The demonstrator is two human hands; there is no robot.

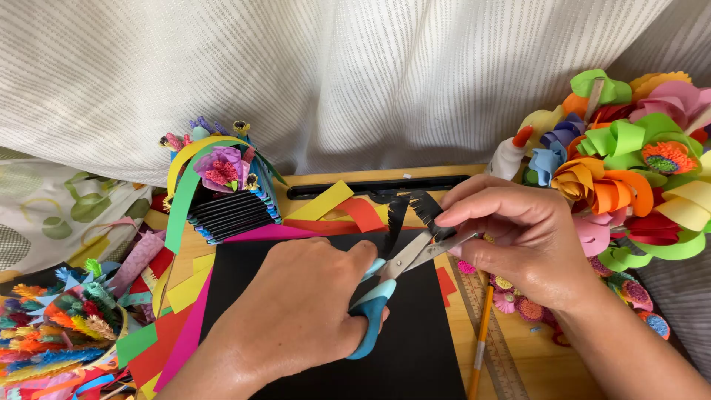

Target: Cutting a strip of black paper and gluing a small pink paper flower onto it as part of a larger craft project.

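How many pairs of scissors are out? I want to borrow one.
1: the blue-handled scissors in the left hand, snipping a black paper strip held by the right hand. Others may be hidden.

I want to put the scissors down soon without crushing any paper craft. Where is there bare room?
The black sheet below the scissors is bare. So is the wooden strip between ruler and right forearm. Crowded: paper flowers right, fringed bits left.

blue-and-teal-handled scissors [381, 292] with silver blades cut a fringed black paper strip [415, 211] above a black sheet [326, 326], amid yellow, red, pink and green paper offcuts. paper flowers [629, 163] in orange, lime, purple and pink sit below a white finely striped curtain [333, 74], beside an orange pencil [480, 348].
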